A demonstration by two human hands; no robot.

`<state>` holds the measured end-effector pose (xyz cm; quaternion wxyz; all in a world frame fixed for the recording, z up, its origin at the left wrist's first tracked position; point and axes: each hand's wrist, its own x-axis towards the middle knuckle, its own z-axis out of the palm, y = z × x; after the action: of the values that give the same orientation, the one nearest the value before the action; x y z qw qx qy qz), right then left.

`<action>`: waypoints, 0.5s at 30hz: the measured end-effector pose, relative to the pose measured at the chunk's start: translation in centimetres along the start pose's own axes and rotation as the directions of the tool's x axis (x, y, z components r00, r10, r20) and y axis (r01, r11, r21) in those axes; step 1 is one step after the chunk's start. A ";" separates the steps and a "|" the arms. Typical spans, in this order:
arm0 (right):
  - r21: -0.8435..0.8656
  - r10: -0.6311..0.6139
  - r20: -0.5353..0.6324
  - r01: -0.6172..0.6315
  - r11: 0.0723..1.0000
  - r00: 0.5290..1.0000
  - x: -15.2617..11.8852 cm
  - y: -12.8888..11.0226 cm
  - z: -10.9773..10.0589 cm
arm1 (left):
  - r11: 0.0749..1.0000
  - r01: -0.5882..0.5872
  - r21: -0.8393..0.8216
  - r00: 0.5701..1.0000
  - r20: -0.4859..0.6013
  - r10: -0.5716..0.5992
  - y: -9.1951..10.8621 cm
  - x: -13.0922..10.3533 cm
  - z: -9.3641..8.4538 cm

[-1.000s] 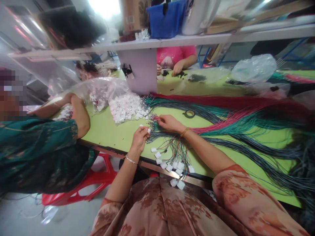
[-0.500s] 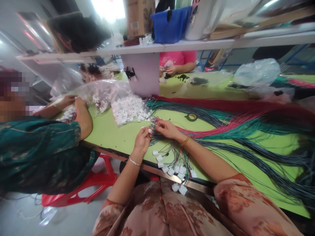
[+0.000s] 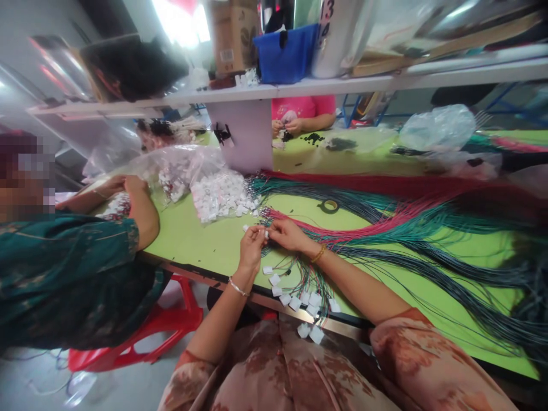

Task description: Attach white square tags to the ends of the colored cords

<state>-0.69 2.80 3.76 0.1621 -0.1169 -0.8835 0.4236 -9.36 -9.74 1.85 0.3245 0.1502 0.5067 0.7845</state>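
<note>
A small white connector housing [image 3: 266, 234] is pinched in the fingertips of my left hand [image 3: 250, 250]. My right hand [image 3: 290, 235] meets it from the right, thumb and fingers pressed together at the housing. Whatever those right fingers hold is too small to make out. Just beyond my hands lie the metal-tipped ends of red wires [image 3: 325, 226] and green wires [image 3: 387, 229]. Finished-looking wires with white connectors [image 3: 295, 303] hang over the table's front edge below my wrists. Another loose white housing [image 3: 245, 228] sits behind my left fingers.
A plastic bag of white housings [image 3: 222, 197] lies behind my left hand. A roll of tape [image 3: 329, 206] rests among the wire bundles. To the left, a co-worker's arm [image 3: 145, 214] reaches over the table. A shelf [image 3: 299, 87] with a blue bin [image 3: 286, 57] crosses above.
My right hand has come away from the wire ends toward me, and its fingertips now meet the housing in my left hand. The view has shifted slightly.
</note>
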 end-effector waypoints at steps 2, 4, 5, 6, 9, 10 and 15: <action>-0.070 -0.061 -0.013 0.060 0.996 0.998 -0.4 -0.2 -0.1 | 1.000 0.013 -0.006 1.000 -0.025 -0.013 -0.4 0.0 0.1; -0.123 -0.104 -0.003 0.102 0.987 0.995 -0.8 -0.5 -0.2 | 0.999 0.041 -0.032 0.998 -0.039 -0.042 -0.6 0.1 0.3; -0.150 -0.103 0.003 0.102 0.983 0.995 -1.0 -0.7 -0.3 | 0.998 0.045 -0.038 0.998 -0.042 -0.046 -0.7 0.1 0.5; -0.181 -0.090 0.005 0.089 0.979 0.996 -1.2 -0.9 -0.3 | 0.999 0.041 -0.036 0.998 -0.041 -0.042 -0.7 0.1 0.6; -0.276 -0.053 0.006 0.052 0.960 0.999 -1.2 -1.0 -0.7 | 1.000 0.025 -0.002 0.999 -0.046 -0.025 -0.7 0.1 1.1; -0.279 -0.056 0.024 0.060 0.958 0.998 -0.9 -0.9 -1.1 | 1.000 0.027 0.004 0.998 -0.053 -0.026 -0.7 0.0 1.2; -0.204 0.071 -0.108 -0.092 0.975 0.992 2.2 1.5 -4.2 | 0.996 0.075 -0.038 0.996 -0.041 -0.077 -0.4 0.0 1.2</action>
<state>-0.98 7.39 5.47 0.1755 -0.1905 -0.9083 0.3285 -8.51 -8.79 2.06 0.3460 0.1082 0.5045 0.7836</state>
